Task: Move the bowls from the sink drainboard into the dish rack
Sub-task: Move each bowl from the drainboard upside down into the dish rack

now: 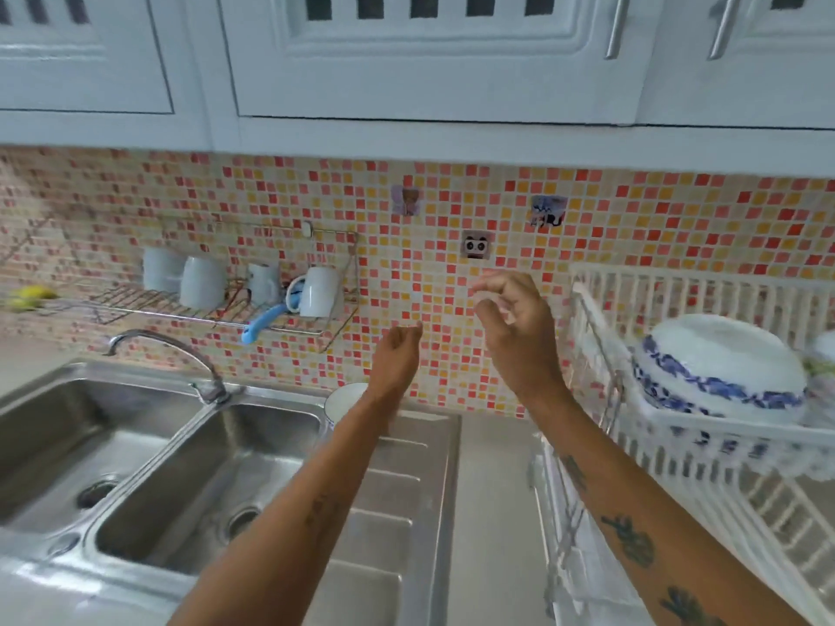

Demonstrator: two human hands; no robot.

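A white bowl (345, 399) stands on the steel drainboard (397, 490) at its far end, partly hidden behind my left forearm. In the white dish rack (705, 440) on the right, a white bowl with a blue pattern (718, 363) rests upside down. My left hand (397, 352) hangs above the drainboard with fingers curled loosely and nothing in it. My right hand (515, 327) is raised in front of the tiled wall, fingers bent and apart, holding nothing. Both hands are blurred.
A double steel sink (135, 467) with a tap (180, 359) lies to the left. A wire wall shelf (217, 309) carries white mugs and a blue brush. Another dish edge (822, 354) shows at the far right of the rack. White cupboards hang overhead.
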